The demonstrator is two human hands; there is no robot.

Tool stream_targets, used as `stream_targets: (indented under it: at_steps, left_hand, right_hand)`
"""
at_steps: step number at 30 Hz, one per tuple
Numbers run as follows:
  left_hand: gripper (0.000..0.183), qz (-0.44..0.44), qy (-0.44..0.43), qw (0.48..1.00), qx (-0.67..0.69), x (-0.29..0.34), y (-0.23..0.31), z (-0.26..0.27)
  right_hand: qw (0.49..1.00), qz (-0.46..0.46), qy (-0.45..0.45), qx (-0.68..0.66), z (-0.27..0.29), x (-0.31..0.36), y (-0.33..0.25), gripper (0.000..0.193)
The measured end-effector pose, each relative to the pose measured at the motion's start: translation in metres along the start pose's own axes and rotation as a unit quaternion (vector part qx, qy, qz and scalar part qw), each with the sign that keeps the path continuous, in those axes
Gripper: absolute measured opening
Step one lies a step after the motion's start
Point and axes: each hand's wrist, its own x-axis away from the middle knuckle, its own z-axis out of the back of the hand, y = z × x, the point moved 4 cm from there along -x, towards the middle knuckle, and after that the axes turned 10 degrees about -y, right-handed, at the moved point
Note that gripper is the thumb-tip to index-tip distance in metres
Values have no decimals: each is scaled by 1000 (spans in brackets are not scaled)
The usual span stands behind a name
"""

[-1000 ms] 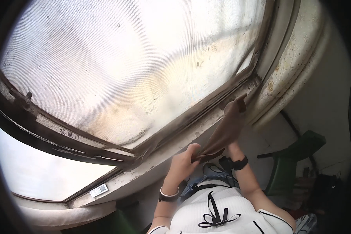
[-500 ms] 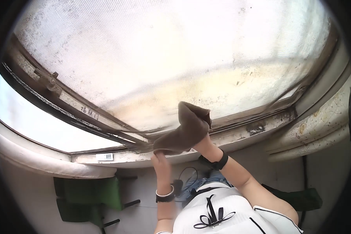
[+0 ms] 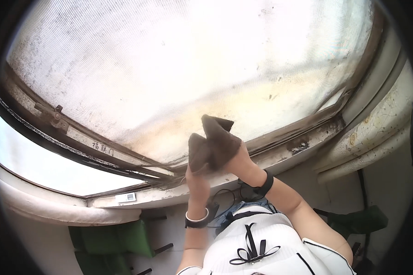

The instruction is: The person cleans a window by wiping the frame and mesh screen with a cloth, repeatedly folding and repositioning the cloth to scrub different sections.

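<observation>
A dark brown cloth is bunched up in front of the window screen, with two folded peaks pointing upward. My right hand grips its right part, and the fingers are mostly covered by the fabric. At the lower left of the cloth, my left hand holds the other part, slightly smeared by motion. Both hands are close together above the windowsill. Behind the cloth stretches the dirty mesh window screen, set in a stained brown frame.
On the sill at left lies a small white device with a display. A rusty latch sits on the left frame. Gathered curtains hang at left and right. Green chairs stand below at left and right.
My left hand has come up toward the right hand, folding the cloth that was stretched between them into a tighter bunch. The view has shifted slightly.
</observation>
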Motion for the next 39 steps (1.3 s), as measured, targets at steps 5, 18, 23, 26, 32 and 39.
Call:
stream_targets:
  at_steps: [5,18,23,26,32,39]
  left_hand:
    - [34,12,7,999,-42,-33,1,-23]
    - [42,45,7,998,39,-39,-2,-35]
    - [44,10,2,1000,21,-36,-23,-36]
    - [47,-46,-25,992,-114,-37,-21,-34]
    - [48,-2,-10,1000,-18,-35,-29,-36]
    - [46,10,-9,999,38,-36,-7,-35]
  right_hand:
    - [997,-59,-40,44,-8,-1,20,33]
    - [991,-6,-37,129,-13,-1,27,40]
    - [998,-39,-40,37,-21,4,44,40]
    - [999,-23,-32,28,-19,4,43,37]
    - [989,9,-37,145,-24,-1,41,40]
    - [993,17,-15,118,-23,-2,36,38]
